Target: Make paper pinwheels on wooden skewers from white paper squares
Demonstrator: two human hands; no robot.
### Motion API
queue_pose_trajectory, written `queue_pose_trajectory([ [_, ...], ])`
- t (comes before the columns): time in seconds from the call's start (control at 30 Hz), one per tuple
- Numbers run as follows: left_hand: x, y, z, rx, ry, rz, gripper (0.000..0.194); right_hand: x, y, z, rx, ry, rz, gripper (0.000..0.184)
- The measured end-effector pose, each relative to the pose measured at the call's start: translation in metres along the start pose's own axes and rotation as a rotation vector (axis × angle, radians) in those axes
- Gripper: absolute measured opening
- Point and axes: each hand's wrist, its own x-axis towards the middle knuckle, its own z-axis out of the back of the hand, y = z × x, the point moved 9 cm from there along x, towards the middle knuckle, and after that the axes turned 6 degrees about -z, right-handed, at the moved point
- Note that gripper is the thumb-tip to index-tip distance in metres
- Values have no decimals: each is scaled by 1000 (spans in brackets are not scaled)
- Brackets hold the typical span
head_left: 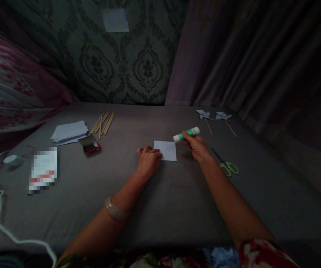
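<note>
A small white square of paper (168, 150) lies on the grey cloth in front of me. My left hand (149, 160) rests on its left edge, fingers spread and pressing it down. Above the paper's top right corner, my right hand (196, 146) is closed around a green and white glue stick (191, 132). The glue stick is tilted, with its left end close to that corner; whether it touches the paper I cannot tell. Green-handled scissors (227, 165) lie beside my right forearm.
Two paper pinwheels (204, 114) on sticks lie at the back right. Farther left are a stack of white paper (70, 132), several wooden sticks (104, 123) and a small open red box (92, 147). A blurred-out packet (44, 167) and a white cable (15, 239) occupy the left side.
</note>
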Motion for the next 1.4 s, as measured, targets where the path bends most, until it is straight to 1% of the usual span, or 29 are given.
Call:
queue_pose_trajectory([
  [0.1, 2, 4, 2, -16, -31, 15, 19, 0, -3, 20, 122, -70, -41, 34],
  [0.17, 4, 10, 6, -29, -66, 61, 18, -2, -5, 24, 149, -80, -62, 35],
  [0.23, 5, 19, 10, -38, -90, 126, 19, -3, -4, 26, 153, -94, -50, 36],
  [0.33, 4, 33, 18, -22, -115, 241, 19, -6, 4, 19, 66, -69, 68, 34],
  [0.43, 2, 41, 23, -6, -149, 315, 18, -12, 8, -6, -132, 45, 184, 31],
  [0.47, 2, 40, 22, -11, -151, 310, 18, -15, 8, -15, -215, 74, 213, 30],
  [0.53, 4, 36, 17, -29, -134, 249, 17, -22, 10, -30, -396, 89, 273, 30],
  [0.67, 7, 21, 2, -43, -69, 67, 18, -37, 21, -52, -744, 41, 401, 27],
  [0.77, 6, 15, -6, -26, -1, 5, 21, -45, 27, -64, -884, 36, 496, 26],
  [0.87, 6, 11, -7, -16, 44, -13, 22, -48, 25, -73, -927, 62, 558, 25],
  [0.97, 6, 8, -4, -25, 56, -14, 22, -47, 22, -77, -953, 89, 581, 24],
  [1.03, 5, 8, -2, -29, 59, -4, 22, -46, 22, -79, -974, 132, 596, 23],
  [1.17, 4, 9, -1, -13, 66, 20, 24, -43, 25, -81, -1019, 258, 624, 23],
  [1.23, 3, 9, -2, -5, 67, 20, 26, -42, 26, -82, -1027, 286, 622, 23],
  [1.3, 4, 8, -3, -3, 66, 12, 26, -42, 26, -82, -1013, 270, 602, 23],
  [1.4, 4, 7, -3, -3, 69, 0, 24, -42, 24, -80, -984, 194, 566, 23],
])
